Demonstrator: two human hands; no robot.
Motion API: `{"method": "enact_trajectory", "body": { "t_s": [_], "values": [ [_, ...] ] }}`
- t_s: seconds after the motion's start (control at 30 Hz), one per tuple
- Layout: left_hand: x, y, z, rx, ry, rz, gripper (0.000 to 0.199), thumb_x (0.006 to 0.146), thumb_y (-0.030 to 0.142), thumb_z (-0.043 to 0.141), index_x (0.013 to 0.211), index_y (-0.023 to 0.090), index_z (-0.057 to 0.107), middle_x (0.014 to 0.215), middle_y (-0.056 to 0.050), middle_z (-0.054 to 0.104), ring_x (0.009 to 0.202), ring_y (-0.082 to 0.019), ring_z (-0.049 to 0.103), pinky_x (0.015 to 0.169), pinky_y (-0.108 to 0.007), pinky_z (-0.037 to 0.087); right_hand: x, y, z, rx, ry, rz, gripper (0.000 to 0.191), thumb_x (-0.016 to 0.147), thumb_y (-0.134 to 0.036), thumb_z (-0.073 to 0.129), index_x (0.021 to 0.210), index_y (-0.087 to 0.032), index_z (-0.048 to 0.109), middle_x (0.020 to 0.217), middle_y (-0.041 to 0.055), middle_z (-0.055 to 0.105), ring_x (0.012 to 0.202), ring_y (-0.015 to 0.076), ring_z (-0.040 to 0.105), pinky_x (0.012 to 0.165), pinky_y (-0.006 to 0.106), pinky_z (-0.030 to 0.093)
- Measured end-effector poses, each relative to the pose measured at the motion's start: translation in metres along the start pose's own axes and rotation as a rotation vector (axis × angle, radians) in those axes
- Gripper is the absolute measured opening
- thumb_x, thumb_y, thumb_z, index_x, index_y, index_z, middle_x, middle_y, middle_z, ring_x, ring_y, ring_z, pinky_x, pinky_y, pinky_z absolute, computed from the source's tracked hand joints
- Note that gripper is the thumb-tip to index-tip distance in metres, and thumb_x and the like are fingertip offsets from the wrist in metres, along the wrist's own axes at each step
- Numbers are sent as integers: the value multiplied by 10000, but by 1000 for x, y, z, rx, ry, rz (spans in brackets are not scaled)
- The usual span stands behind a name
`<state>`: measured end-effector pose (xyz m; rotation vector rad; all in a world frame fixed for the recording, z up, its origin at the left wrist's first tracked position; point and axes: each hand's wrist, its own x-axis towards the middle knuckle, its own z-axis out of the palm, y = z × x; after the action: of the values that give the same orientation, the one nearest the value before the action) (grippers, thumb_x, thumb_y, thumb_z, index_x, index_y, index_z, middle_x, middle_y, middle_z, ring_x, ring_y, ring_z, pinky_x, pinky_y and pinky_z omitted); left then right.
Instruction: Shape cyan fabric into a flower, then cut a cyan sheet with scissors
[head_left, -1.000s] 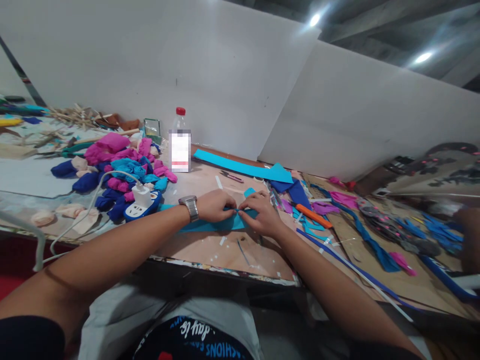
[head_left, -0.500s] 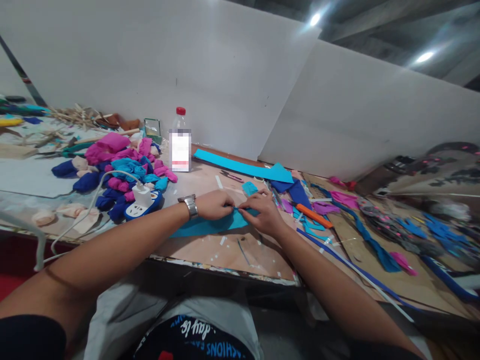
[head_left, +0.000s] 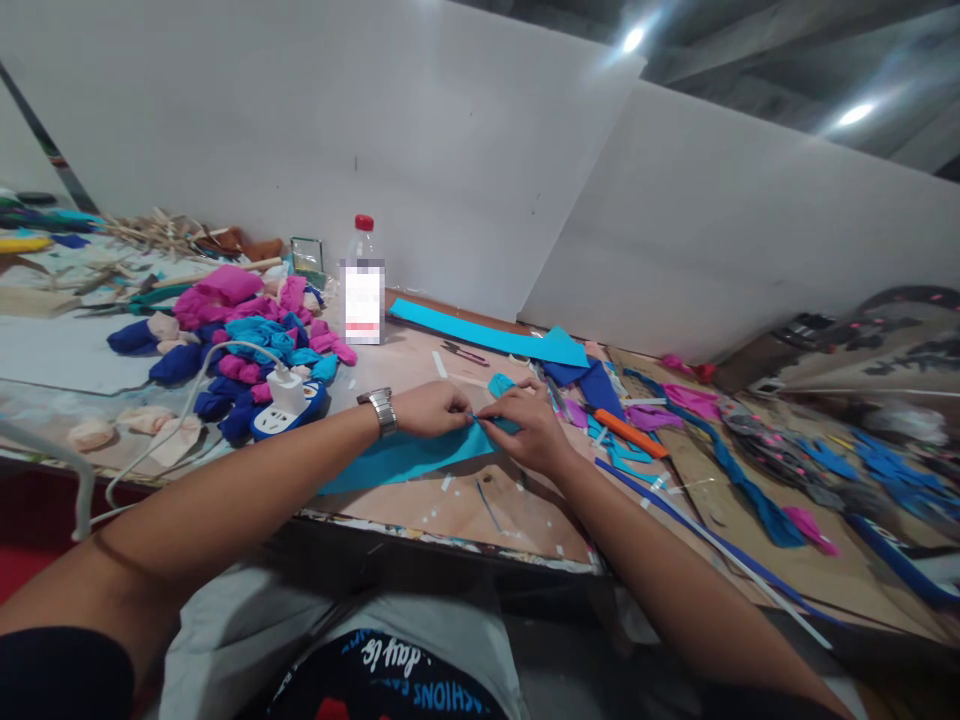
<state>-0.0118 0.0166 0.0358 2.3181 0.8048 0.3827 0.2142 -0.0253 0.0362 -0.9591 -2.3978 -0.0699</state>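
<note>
A light-blue strip of fabric or paper [head_left: 409, 458] lies along the front of the table, partly under my hands. My left hand [head_left: 431, 410], with a metal watch at the wrist, is closed in a pinch on the strip's upper edge. Fingertip to fingertip with it, my right hand [head_left: 529, 425] pinches the same edge. What the fingertips do to the edge is too small to make out. Just behind my right hand shows a small light-blue rolled piece [head_left: 501, 384], partly covered by the fingers.
Left of my hands are a white-and-blue power strip [head_left: 289, 410] and a heap of coloured cloth bundles [head_left: 255, 335]. A red-capped bottle [head_left: 363, 300], thread snips [head_left: 466, 353] and a long blue strip [head_left: 480, 335] lie behind. An orange-handled cutter [head_left: 630, 433] rests at right.
Both hands keep their pinch, fingertips together. The light-blue strip now extends further to the lower left, and the small piece behind my right hand looks more rolled. The view has shifted slightly.
</note>
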Motion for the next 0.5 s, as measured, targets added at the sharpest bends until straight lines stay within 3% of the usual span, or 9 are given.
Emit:
{"method": "enact_trajectory", "body": {
  "t_s": [0.27, 0.5],
  "values": [
    [4, -4, -1, -269, -28, -48, 260, 871, 282, 480, 788, 136, 678, 685, 9, 588, 661, -133, 473, 630, -260, 353, 0, -1, -3, -48, 15, -59, 96, 950, -233, 624, 949, -255, 717, 874, 4, 782, 853, 195, 678, 986, 464, 278],
    [6, -8, 2, -211, 6, -13, 432, 934, 481, 490, 736, 134, 654, 646, 15, 513, 648, -127, 429, 610, -269, 312, -1, -2, -2, -73, 36, -80, 94, 950, -222, 630, 962, -251, 718, 867, -3, 780, 841, 189, 673, 984, 465, 274]
  ]
}}
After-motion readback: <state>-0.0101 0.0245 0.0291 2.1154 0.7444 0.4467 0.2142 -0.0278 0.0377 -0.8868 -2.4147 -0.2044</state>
